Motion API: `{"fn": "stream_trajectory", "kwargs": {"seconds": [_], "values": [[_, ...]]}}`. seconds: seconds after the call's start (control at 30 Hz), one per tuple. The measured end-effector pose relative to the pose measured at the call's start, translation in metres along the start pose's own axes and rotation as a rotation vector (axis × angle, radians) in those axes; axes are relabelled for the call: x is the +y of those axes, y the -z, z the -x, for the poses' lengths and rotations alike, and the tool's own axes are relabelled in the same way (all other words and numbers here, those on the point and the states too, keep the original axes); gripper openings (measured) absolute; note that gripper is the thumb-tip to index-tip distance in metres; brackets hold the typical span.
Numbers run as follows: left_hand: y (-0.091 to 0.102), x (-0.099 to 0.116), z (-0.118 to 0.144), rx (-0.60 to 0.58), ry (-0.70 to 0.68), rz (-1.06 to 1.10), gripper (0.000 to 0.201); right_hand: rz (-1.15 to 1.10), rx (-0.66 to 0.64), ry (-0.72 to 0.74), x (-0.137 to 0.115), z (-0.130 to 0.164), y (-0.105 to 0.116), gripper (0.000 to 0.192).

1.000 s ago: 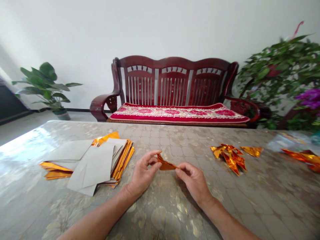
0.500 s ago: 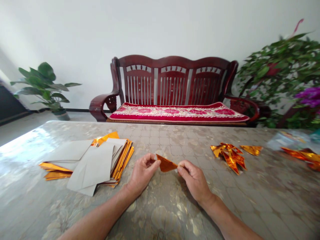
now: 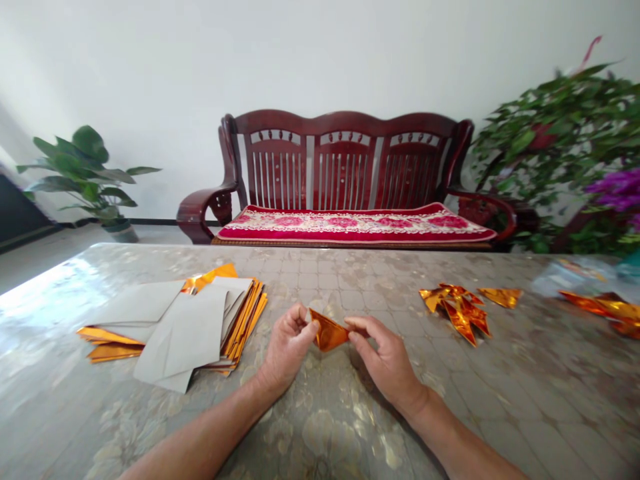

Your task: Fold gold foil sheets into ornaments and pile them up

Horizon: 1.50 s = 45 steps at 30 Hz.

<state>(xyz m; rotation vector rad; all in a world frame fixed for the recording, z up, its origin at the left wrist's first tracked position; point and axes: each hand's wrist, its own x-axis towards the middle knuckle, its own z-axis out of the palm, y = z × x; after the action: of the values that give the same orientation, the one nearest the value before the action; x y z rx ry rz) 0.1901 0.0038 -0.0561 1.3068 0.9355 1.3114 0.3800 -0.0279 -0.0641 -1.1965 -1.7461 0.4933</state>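
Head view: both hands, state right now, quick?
Left hand: closed, fingers pinching the folded orange foil piece near its left corner.
Right hand: closed, fingers holding the same piece at its right tip.

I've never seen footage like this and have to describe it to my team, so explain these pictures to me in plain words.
There is no machine here: you see a person's own bare left hand and right hand. The view comes from one camera worn on the person's head, looking forward and down, so the forearms enter from the bottom edge.

Between the hands is a folded foil piece, shiny orange-gold. The left hand pinches its left side; the fingers of the right hand are at its right tip.

On the patterned table, to the left, lies a pile of sheets, grey with orange foil showing. To the right lie a cluster of folded foil shapes and, farther over, a clear plastic bag. Behind stands a dark red wooden bench.
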Motion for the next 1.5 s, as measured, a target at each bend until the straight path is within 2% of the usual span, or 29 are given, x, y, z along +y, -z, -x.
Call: {"fn": "stream_trajectory", "kwargs": {"seconds": [0.2, 0.43, 0.5, 0.63, 0.8, 0.97, 1.23, 1.37, 1.5], "values": [[-0.004, -0.004, 0.003, 0.017, 0.002, -0.012, 0.027, -0.011, -0.022, 0.126, -0.006, -0.001, -0.001, 0.024], [-0.006, 0.002, 0.007, -0.003, 0.062, 0.045, 0.031, -0.025, -0.029, 0.058, -0.01, -0.003, 0.0, 0.02], [-0.006, 0.008, 0.007, -0.035, 0.105, 0.083, 0.03, -0.041, -0.02, 0.034, -0.009, -0.003, 0.0, 0.018], [-0.002, 0.013, 0.005, -0.159, 0.113, 0.096, 0.052, -0.063, -0.035, -0.004, -0.011, -0.004, 0.002, 0.017], [0.007, 0.001, 0.0, -0.238, 0.159, -0.054, 0.039, -0.068, -0.06, -0.035, -0.011, -0.004, 0.003, 0.018], [0.012, -0.006, -0.001, -0.237, 0.045, -0.377, 0.022, -0.042, -0.064, -0.061, -0.005, -0.005, 0.002, 0.019], [0.016, 0.004, 0.001, -0.37, -0.2, -0.855, 0.033, -0.005, -0.042, -0.024, -0.007, -0.006, 0.004, 0.019], [0.005, 0.007, 0.005, -0.421, -0.35, -0.978, 0.027, -0.02, -0.06, -0.003, -0.01, -0.005, 0.0, 0.017], [-0.004, 0.005, 0.008, -0.411, -0.327, -0.963, 0.025, -0.071, -0.044, -0.071, -0.008, -0.003, -0.006, 0.012]]}}
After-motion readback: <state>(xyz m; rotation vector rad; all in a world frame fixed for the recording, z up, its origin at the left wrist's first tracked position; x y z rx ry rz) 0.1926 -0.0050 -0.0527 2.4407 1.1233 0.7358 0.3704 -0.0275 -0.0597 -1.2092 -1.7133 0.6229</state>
